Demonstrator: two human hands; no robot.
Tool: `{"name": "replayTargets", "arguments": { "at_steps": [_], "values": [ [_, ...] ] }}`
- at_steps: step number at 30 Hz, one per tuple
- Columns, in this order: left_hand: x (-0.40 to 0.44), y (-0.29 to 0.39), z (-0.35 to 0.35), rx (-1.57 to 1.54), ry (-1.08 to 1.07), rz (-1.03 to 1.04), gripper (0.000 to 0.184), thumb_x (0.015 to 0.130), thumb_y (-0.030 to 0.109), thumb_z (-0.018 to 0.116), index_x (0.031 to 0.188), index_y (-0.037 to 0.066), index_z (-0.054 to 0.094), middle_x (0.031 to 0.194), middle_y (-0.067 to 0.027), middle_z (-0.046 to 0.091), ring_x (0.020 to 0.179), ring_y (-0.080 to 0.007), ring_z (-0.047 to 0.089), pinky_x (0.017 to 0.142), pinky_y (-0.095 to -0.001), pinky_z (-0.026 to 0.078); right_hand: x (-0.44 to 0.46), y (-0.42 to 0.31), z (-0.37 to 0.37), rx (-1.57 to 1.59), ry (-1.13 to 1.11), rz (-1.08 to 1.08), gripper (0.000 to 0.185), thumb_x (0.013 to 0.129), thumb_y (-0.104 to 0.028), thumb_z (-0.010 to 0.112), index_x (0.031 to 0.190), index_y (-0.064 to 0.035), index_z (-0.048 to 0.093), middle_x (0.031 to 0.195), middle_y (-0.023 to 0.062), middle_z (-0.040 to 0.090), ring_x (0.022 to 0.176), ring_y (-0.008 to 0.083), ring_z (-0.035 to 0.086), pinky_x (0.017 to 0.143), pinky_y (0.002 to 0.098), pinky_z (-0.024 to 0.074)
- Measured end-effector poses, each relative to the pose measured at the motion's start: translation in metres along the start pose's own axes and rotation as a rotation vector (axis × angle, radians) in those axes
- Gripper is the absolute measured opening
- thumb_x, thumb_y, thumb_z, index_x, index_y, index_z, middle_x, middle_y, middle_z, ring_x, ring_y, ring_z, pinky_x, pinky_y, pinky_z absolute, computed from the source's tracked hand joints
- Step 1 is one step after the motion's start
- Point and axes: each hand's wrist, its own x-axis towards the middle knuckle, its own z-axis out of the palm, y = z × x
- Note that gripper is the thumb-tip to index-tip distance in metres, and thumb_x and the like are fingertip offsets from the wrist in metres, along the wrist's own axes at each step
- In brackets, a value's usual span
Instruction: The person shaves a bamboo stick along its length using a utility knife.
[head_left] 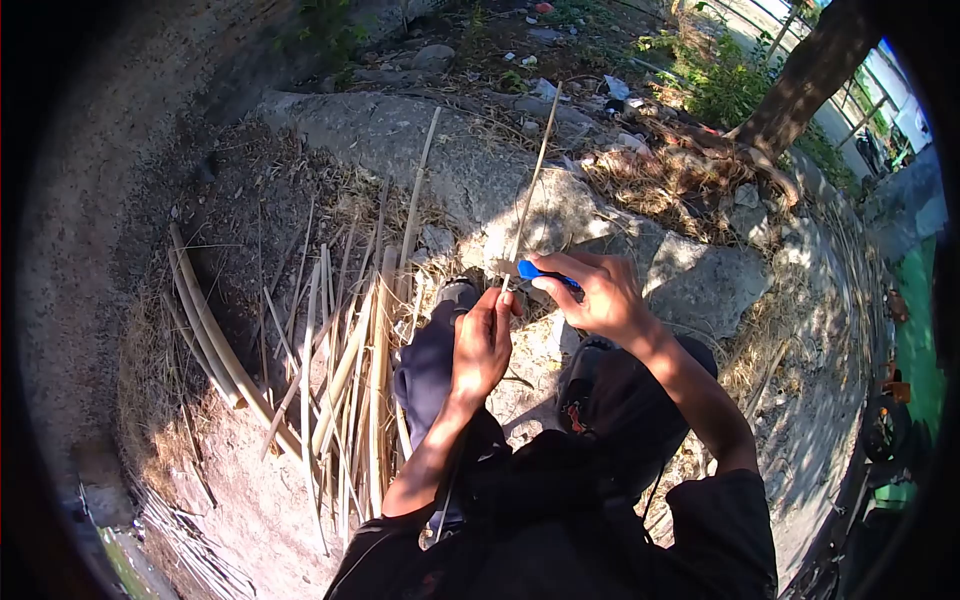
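My left hand (483, 343) is closed around the lower part of a thin bamboo strip (534, 180), which points up and away from me, leaning slightly right. In my right hand (603, 296) is a knife with a blue handle (529, 270), gripped between thumb and fingers. Its pale blade end meets or lies just beside the strip, a little above my left fingertips; exact contact is hard to make out. Both hands are close together in front of my knees.
Bamboo strips and split lengths (380, 370) lean in a pile at my left, with curved pieces (215, 330) beyond. A large rock (700, 280) is ahead right. A tree trunk (815, 85) rises behind it. Litter and dry grass lie around.
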Motion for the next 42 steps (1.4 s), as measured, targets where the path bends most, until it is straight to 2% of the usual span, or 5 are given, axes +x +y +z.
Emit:
{"name": "replayTargets", "arguments": {
  "at_steps": [7, 15, 21, 27, 42],
  "values": [
    [-0.017, 0.006, -0.001, 0.048, -0.029, 0.135, 0.027, 0.114, 0.015, 0.052, 0.093, 0.003, 0.064, 0.056, -0.0057, 0.041, 0.049, -0.0082, 0.038, 0.049, -0.0336, 0.03, 0.029, 0.049, -0.04, -0.359, 0.272, 0.241, 0.019, 0.102, -0.031, 0.071, 0.113, -0.0158, 0.076, 0.072, 0.0104, 0.074, 0.055, 0.0291, 0.07, 0.05, 0.0408, 0.0533],
    [0.003, 0.004, -0.025, -0.701, -0.305, -0.288, 0.035, 0.118, 0.032, 0.044, 0.104, 0.006, 0.063, 0.061, 0.0117, 0.036, 0.051, 0.0002, 0.03, 0.046, -0.023, 0.024, 0.0, 0.022, -0.043, 0.177, 0.162, 0.213, 0.022, 0.1, -0.017, 0.076, 0.116, -0.0027, 0.072, 0.089, 0.0137, 0.078, 0.073, 0.0243, 0.077, 0.065, 0.0328, 0.0553],
    [-0.004, 0.005, -0.012, -0.717, -0.346, -0.24, 0.032, 0.119, 0.033, 0.041, 0.103, 0.01, 0.056, 0.064, 0.011, 0.03, 0.049, -0.0011, 0.024, 0.043, -0.0223, 0.019, -0.003, -0.001, -0.025, 0.18, -0.053, 0.014, 0.025, 0.091, -0.008, 0.082, 0.113, -0.001, 0.072, 0.105, 0.0156, 0.079, 0.095, 0.0352, 0.079, 0.079, 0.039, 0.0621],
    [-0.007, 0.017, -0.004, -0.667, -0.305, -0.165, 0.027, 0.119, 0.025, 0.044, 0.117, 0.005, 0.062, 0.061, 0.0112, 0.036, 0.052, -0.0004, 0.029, 0.048, -0.022, 0.023, -0.003, 0.004, -0.016, 0.196, 0.01, -0.013, 0.022, 0.093, -0.019, 0.081, 0.111, -0.0087, 0.074, 0.097, 0.0113, 0.078, 0.081, 0.0341, 0.077, 0.067, 0.0409, 0.0596],
    [-0.012, 0.012, -0.008, -0.287, -0.15, -0.088, 0.033, 0.118, 0.028, 0.046, 0.098, 0.005, 0.059, 0.059, 0.0036, 0.044, 0.054, -0.0042, 0.038, 0.05, -0.028, 0.03, 0.001, 0.005, -0.017, 0.125, -0.045, 0.027, 0.025, 0.092, -0.018, 0.083, 0.115, -0.0087, 0.078, 0.102, 0.0128, 0.08, 0.092, 0.0328, 0.079, 0.076, 0.0385, 0.0632]
  ]
}}
